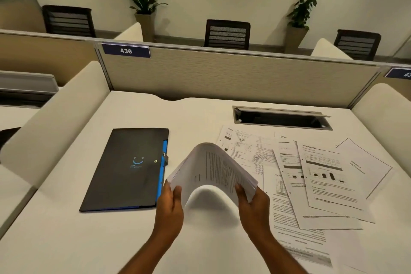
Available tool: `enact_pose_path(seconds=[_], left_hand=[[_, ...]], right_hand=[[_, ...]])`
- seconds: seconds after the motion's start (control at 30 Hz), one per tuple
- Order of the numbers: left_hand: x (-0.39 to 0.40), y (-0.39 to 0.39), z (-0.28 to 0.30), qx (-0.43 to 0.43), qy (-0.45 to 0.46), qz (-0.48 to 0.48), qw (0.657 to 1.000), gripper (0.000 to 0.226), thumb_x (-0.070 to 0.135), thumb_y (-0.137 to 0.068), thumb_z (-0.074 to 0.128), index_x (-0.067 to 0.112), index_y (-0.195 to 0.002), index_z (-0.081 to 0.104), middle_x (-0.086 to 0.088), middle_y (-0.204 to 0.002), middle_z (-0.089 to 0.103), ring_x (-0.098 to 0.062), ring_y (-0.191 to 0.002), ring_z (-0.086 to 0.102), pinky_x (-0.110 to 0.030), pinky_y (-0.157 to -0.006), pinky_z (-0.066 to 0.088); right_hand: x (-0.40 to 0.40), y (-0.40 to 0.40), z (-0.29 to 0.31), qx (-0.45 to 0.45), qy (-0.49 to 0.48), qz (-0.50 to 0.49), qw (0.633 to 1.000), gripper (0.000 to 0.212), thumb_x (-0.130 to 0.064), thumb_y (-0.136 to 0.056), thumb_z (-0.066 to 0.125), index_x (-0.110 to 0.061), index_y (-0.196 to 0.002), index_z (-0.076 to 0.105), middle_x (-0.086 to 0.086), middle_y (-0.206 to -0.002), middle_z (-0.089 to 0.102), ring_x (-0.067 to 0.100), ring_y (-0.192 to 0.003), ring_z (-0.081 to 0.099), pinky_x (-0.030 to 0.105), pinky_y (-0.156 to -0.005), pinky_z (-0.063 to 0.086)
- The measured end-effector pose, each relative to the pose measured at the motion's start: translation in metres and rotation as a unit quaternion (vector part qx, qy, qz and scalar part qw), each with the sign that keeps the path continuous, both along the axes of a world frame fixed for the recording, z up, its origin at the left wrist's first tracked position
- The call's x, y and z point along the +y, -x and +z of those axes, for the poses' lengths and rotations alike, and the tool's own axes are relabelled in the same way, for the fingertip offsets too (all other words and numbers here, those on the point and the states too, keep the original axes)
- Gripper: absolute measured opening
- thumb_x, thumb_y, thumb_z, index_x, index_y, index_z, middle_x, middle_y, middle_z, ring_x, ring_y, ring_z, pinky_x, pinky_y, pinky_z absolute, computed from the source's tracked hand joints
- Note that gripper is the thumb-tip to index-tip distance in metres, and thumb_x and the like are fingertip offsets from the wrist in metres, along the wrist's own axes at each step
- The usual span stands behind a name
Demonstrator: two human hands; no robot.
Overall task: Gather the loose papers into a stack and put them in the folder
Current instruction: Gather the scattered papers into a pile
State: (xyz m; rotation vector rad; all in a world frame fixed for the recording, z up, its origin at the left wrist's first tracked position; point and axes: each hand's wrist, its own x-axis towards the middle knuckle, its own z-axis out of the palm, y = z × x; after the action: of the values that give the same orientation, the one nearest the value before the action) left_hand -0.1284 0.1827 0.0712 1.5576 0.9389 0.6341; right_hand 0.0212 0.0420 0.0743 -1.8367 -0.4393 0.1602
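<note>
Black folder (pixel 129 168) — one, closed, flat on the white desk (pixel 66 229) at left. Left hand (pixel 170 203) and right hand (pixel 253 204) each pinch one end of one arched paper stack (pixel 213 169), held above the desk. Loose papers (pixel 311 176) — roughly seven overlapping sheets — lie at right.

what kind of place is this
Most likely an open-plan office. The desk sits behind a fabric partition carrying a numbered seat tag, 436. Beyond it stand mesh office chairs. Both hands hold a paper stack beside a black folder.
</note>
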Motion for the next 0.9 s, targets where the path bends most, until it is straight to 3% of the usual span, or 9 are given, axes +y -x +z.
enact_pose_path(seconds=[0.13,0.27,0.43,0.6,0.67,0.73,0.8,0.9], left_hand=[[-0.009,-0.002,0.0,0.004,0.002,0.006,1.0,0.063,0.045,-0.086,0.036,0.014,-0.141,0.033,-0.008,-0.12,0.053,-0.026,-0.113,0.055,-0.033,-0.088,0.056],[-0.016,0.002,0.001,-0.008,-0.009,0.012,1.0,0.057,0.042,-0.088,0.037,0.013,-0.137,0.036,-0.005,-0.115,0.055,-0.021,-0.109,0.056,-0.027,-0.086,0.054],[-0.018,0.005,-0.008,0.024,-0.011,0.012,1.0,0.053,0.037,-0.091,0.039,0.009,-0.137,0.037,-0.007,-0.118,0.055,-0.023,-0.109,0.057,-0.018,-0.078,0.054],[-0.014,0.007,-0.014,0.055,-0.027,0.042,0.997,0.058,0.04,-0.092,0.039,0.009,-0.141,0.035,-0.008,-0.122,0.055,-0.024,-0.112,0.055,-0.043,-0.094,0.053],[-0.009,0.003,-0.014,0.063,-0.027,0.06,0.996,0.056,0.038,-0.094,0.038,0.008,-0.14,0.036,-0.009,-0.12,0.057,-0.025,-0.11,0.057,-0.043,-0.092,0.055],[-0.004,-0.002,-0.009,0.061,-0.045,0.076,0.994,0.04,0.029,-0.098,0.04,0.005,-0.13,0.046,-0.006,-0.105,0.062,-0.02,-0.095,0.063,-0.03,-0.078,0.058],[0.002,-0.005,-0.003,0.052,-0.054,0.087,0.993,0.028,0.02,-0.1,0.041,0.007,-0.123,0.052,0.0,-0.096,0.062,-0.011,-0.084,0.062,-0.024,-0.07,0.055],[0.008,-0.01,0.001,0.019,0.001,0.094,0.995,0.022,0.019,-0.1,0.044,0.013,-0.119,0.053,0.001,-0.103,0.064,-0.014,-0.094,0.063,-0.042,-0.086,0.054]], right_hand=[[0.004,0.009,-0.007,0.049,0.003,0.009,0.999,0.024,-0.014,-0.093,0.068,-0.022,-0.114,0.063,-0.012,-0.093,0.068,0.016,-0.095,0.068,0.026,-0.075,0.057],[0.003,0.012,-0.006,0.032,-0.004,0.004,0.999,0.025,-0.012,-0.093,0.067,-0.033,-0.105,0.062,-0.017,-0.089,0.068,-0.002,-0.088,0.067,0.014,-0.069,0.055],[0.003,0.017,-0.022,0.088,0.019,0.022,0.996,0.031,-0.014,-0.095,0.065,-0.023,-0.124,0.057,-0.016,-0.099,0.063,0.008,-0.095,0.064,0.015,-0.071,0.054],[0.002,0.009,-0.025,0.094,0.031,0.009,0.995,0.025,-0.015,-0.095,0.066,-0.028,-0.113,0.056,-0.015,-0.096,0.064,0.013,-0.097,0.067,0.013,-0.066,0.053],[0.003,0.008,-0.029,0.121,0.042,0.019,0.992,0.025,-0.016,-0.095,0.065,-0.029,-0.114,0.054,-0.014,-0.096,0.064,0.022,-0.1,0.068,0.017,-0.066,0.055],[0.004,0.0,-0.026,0.094,0.04,0.007,0.995,0.027,-0.017,-0.095,0.067,-0.032,-0.115,0.057,-0.01,-0.099,0.068,0.021,-0.101,0.068,0.024,-0.075,0.057],[0.004,-0.011,-0.018,0.063,0.033,-0.036,0.997,0.04,-0.022,-0.091,0.072,-0.028,-0.127,0.056,-0.005,-0.117,0.068,0.016,-0.109,0.064,0.033,-0.088,0.057],[0.004,-0.018,-0.011,0.11,0.017,-0.118,0.987,0.086,-0.031,-0.08,0.083,-0.022,-0.15,0.033,-0.001,-0.151,0.043,0.018,-0.137,0.043,0.037,-0.109,0.042]])
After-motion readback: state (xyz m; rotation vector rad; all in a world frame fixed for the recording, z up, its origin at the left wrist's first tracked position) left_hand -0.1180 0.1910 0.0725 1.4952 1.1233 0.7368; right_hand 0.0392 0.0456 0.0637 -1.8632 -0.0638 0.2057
